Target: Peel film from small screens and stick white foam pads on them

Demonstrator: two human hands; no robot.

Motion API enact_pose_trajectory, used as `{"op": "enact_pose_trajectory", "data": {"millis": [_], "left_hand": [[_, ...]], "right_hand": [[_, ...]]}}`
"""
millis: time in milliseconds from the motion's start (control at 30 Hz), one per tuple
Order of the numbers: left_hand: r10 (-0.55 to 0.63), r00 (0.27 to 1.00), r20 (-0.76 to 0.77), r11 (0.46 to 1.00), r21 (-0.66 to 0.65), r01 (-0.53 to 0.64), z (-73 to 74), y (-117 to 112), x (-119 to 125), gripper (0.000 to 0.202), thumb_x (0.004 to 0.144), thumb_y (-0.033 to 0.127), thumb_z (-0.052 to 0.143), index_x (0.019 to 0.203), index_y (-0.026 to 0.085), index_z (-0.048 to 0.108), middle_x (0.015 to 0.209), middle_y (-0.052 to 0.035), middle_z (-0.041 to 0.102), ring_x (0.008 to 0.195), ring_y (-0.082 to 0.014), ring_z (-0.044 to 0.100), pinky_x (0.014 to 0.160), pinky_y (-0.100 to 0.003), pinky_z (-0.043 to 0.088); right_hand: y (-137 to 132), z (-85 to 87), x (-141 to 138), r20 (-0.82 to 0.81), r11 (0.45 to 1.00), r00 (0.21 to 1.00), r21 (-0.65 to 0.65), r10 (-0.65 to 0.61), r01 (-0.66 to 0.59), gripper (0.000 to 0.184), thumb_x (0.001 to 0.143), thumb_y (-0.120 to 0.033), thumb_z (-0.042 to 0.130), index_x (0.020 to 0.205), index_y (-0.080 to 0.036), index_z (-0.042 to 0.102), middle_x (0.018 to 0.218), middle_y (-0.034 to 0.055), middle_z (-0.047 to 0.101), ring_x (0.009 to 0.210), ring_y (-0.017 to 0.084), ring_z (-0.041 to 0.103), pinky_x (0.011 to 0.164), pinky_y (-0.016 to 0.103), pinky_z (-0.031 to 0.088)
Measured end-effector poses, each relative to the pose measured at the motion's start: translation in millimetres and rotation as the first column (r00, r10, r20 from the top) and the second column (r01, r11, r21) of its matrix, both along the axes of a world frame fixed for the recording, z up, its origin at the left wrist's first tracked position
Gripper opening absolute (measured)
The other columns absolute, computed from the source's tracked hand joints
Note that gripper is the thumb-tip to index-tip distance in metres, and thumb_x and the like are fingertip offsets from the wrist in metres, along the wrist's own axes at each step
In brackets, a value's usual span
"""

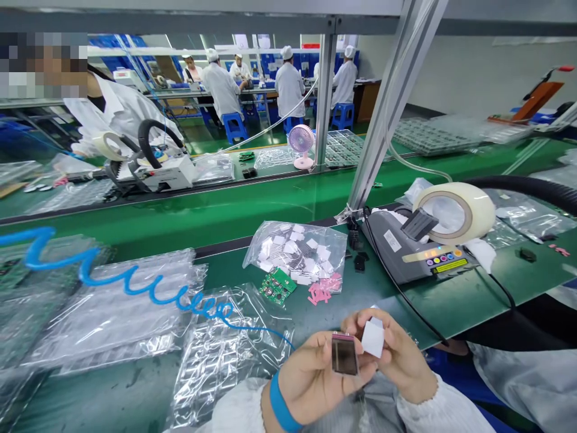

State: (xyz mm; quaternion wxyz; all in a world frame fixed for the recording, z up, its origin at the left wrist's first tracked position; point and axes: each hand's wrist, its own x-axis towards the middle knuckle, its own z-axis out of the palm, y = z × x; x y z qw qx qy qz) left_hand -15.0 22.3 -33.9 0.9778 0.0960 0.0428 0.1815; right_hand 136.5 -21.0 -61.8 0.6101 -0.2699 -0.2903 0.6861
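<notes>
My left hand (315, 373) is closed around a small rectangular display module (345, 353) with a dark screen and a pink top edge, held upright near my chest. My right hand (399, 358) pinches a small white square pad (373, 338) right beside the module, almost touching its right side. A blue band (282, 409) circles my left wrist, with a blue coiled cord (135, 282) running away to the left. On the bench ahead lie a clear bag of white squares (297, 249), a green circuit board (277, 287) and pink scraps (322, 290).
A tape dispenser machine (412, 252) with a large tape roll (455, 213) stands at right, its black cable crossing the bench. Clear plastic trays (121, 307) cover the left. A green conveyor belt (225, 210) runs behind. A small pink fan (301, 144) and other workers in white sit beyond.
</notes>
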Motion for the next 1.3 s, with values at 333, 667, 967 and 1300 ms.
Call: {"op": "enact_pose_trajectory", "data": {"millis": [333,667,967,1300], "left_hand": [[-0.117,0.993,-0.008,0.989,-0.092,0.116,-15.5,-5,-5,0.042,0.077,0.044,0.061,0.097,0.008,0.065,0.076,-0.0036,0.073,0.072,-0.0161,0.069,0.059,-0.024,0.047],[-0.265,0.949,-0.173,0.941,-0.260,0.216,-14.9,-5,-5,0.049,0.071,0.053,0.063,0.071,0.004,0.067,0.059,-0.0027,0.067,0.051,-0.0060,0.060,0.048,-0.016,0.038],[-0.021,0.993,-0.117,1.000,0.007,0.022,-0.5,-7,-4,0.033,0.064,0.040,0.074,0.079,0.011,0.068,0.061,-0.0023,0.064,0.052,-0.0088,0.060,0.048,-0.017,0.041],[0.157,0.958,-0.238,0.983,0.132,-0.128,18.7,-6,-2,0.029,0.066,0.031,0.075,0.075,0.005,0.066,0.061,-0.0019,0.053,0.054,-0.0053,0.050,0.052,-0.015,0.039]], "right_hand": [[11,34.0,18,0.374,0.893,0.826,0.329,-0.422,0.308,0.032,0.073,-0.045,0.069,0.099,-0.028,0.064,0.080,0.0023,0.063,0.070,0.015,0.058,0.062,0.027,0.050],[32,62.4,24,0.765,0.634,0.472,0.635,-0.438,-0.442,0.018,0.078,-0.030,0.066,0.092,-0.019,0.066,0.089,0.0080,0.063,0.079,0.017,0.058,0.069,0.032,0.048],[14,99.7,4,0.792,0.604,0.268,0.597,-0.548,-0.527,0.013,0.090,-0.027,0.052,0.093,-0.021,0.063,0.090,0.0063,0.066,0.078,0.015,0.056,0.071,0.033,0.048],[-17,68.7,-15,0.783,0.753,0.097,0.619,-0.615,-0.222,0.019,0.084,-0.025,0.057,0.100,-0.035,0.063,0.082,0.0018,0.069,0.064,0.020,0.056,0.067,0.039,0.049]]}}
